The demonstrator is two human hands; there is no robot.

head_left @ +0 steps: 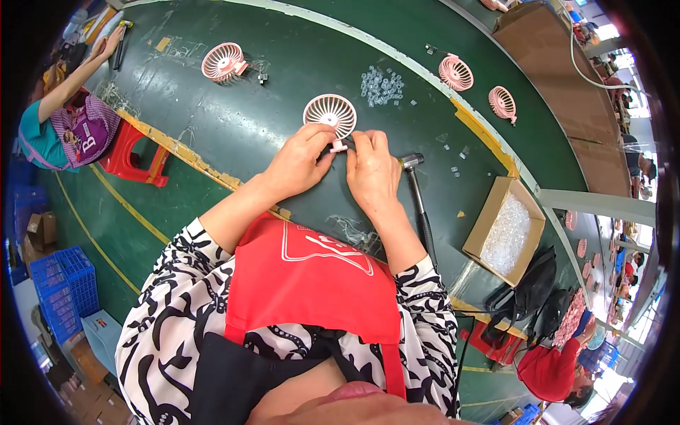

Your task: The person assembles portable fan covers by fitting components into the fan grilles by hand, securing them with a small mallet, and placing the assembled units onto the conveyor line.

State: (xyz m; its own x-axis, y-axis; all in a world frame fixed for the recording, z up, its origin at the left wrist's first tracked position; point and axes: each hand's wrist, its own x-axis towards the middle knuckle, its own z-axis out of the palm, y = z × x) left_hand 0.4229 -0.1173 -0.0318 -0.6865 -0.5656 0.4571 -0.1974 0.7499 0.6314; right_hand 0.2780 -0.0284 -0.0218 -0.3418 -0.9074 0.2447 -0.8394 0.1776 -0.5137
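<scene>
Pinching together at the middle of the dark green work surface (pixel 234 134), both hands work on one small round pink plastic fan head with a slatted white grille (pixel 330 113). The left hand (pixel 301 159) has its fingers curled narrow round the short pink stem below the grille, seemingly to steady it, while the right hand (pixel 370 166) closes its fingertips on the same stem from the other side, so the fan stands just beyond the knuckles with its grille facing up. What small part, if any, sits between the fingertips is hidden.

Just right of the right hand lies a hammer with a metal head and black handle (pixel 418 195), its handle pointing near, likely kept within easy reach. Farther off, a scatter of small clear plastic pieces (pixel 382 85) lies loose on the surface. An open brown cardboard box (pixel 489 219) at the near right is filled with the same kind of clear pieces.

Three more pink fan heads (pixel 224 61) lie well apart on the far side. Another person's arm (pixel 71 78) reaches over the far left edge.
</scene>
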